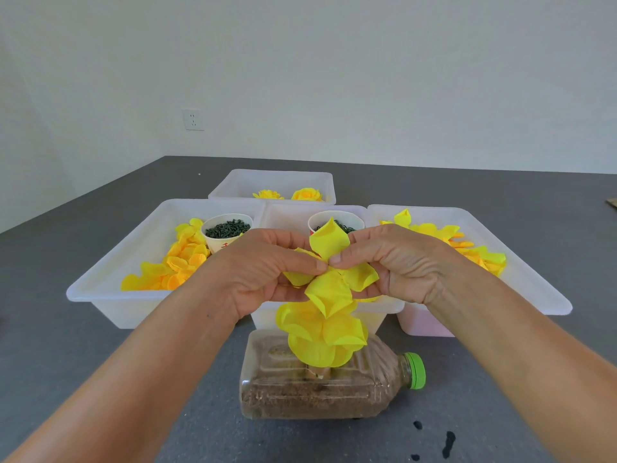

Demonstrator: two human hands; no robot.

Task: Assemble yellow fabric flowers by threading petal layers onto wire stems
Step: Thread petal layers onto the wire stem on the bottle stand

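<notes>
My left hand (263, 269) and my right hand (397, 262) meet at the centre of a yellow petal layer (330, 289), each pinching it with thumb and fingertips. Below it a stack of yellow petal layers (322, 335) stands upright over a plastic bottle (320, 385) that lies on its side, partly filled with brown grains, green cap to the right. The wire stem is hidden by the petals. Loose yellow petals fill the left tub (110, 279) and the right tub (534, 285).
A middle white tub (384, 307) sits behind the bottle. Two paper cups of dark green pieces (227, 228) (347, 223) stand in the tubs. A far tub (273, 178) holds two finished yellow flowers. Black spots (447, 442) mark the grey table at front right.
</notes>
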